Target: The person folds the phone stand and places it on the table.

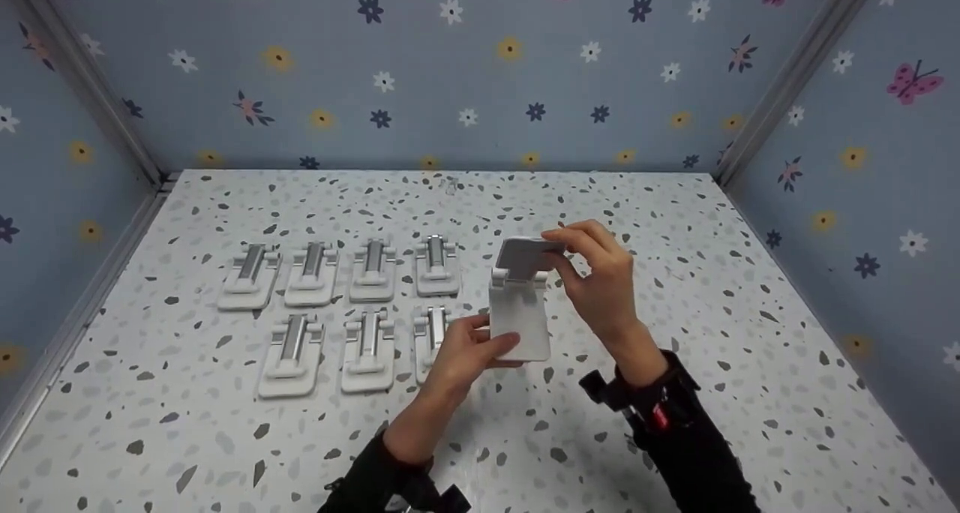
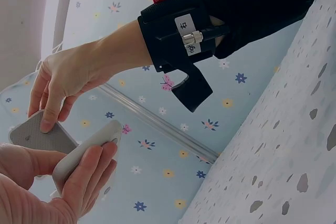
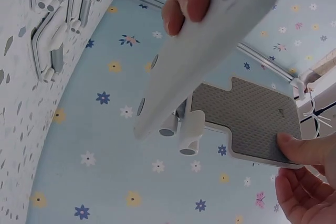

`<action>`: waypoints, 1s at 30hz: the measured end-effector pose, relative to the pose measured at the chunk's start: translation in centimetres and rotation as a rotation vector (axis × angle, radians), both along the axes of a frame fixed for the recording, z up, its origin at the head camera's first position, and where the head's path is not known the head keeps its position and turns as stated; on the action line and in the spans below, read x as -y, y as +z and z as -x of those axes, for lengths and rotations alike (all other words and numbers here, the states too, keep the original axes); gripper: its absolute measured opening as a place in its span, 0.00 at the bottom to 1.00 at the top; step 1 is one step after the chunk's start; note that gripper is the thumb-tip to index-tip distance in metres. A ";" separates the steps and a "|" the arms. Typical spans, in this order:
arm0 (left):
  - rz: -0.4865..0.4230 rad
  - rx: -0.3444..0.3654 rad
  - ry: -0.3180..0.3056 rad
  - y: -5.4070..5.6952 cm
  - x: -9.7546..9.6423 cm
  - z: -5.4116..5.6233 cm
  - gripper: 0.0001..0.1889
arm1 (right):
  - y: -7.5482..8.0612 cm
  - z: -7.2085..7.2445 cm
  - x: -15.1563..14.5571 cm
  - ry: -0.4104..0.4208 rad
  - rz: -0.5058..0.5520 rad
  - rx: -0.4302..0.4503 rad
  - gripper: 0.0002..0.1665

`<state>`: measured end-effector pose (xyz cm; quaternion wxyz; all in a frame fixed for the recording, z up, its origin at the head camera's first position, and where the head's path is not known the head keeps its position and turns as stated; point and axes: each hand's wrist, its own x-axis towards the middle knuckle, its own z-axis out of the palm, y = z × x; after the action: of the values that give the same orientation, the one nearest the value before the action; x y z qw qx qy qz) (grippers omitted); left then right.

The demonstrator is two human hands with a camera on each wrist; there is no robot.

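Observation:
A white folding phone stand (image 1: 520, 324) is held up off the table between both hands. My left hand (image 1: 459, 357) grips the base, thumb on its face and fingers behind. With thumb and fingers, my right hand (image 1: 600, 284) pinches the far end of the stand's upper plate (image 3: 247, 119), which has a textured grey pad. The plate is tilted away from the base at the hinge (image 3: 184, 132). In the left wrist view, the base (image 2: 86, 156) lies between the left thumb and fingers.
Several folded phone stands lie in two rows on the speckled table (image 1: 712, 423), left of the hands; one front-row stand (image 1: 429, 340) is partly hidden by the left hand. Flowered panels (image 1: 480, 78) enclose the back and sides.

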<state>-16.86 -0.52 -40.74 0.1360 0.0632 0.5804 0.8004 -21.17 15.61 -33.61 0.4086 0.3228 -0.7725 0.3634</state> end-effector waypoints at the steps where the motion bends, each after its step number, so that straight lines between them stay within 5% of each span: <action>1: 0.000 -0.001 0.004 -0.1 0.0 0.1 0.21 | -0.2 0.0 0.1 0.002 0.009 -0.004 0.12; 19: -0.049 -0.012 0.022 0.0 0.9 0.4 0.21 | -4.5 -2.2 0.9 0.125 0.042 -0.125 0.12; 30: 0.016 0.021 0.037 0.5 1.0 0.5 0.19 | -6.3 -3.3 0.6 0.165 0.025 -0.131 0.07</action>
<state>-17.32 -1.51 -40.28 0.1278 0.0431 0.5862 0.7988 -17.85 15.06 -39.93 0.4310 0.4030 -0.7104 0.3836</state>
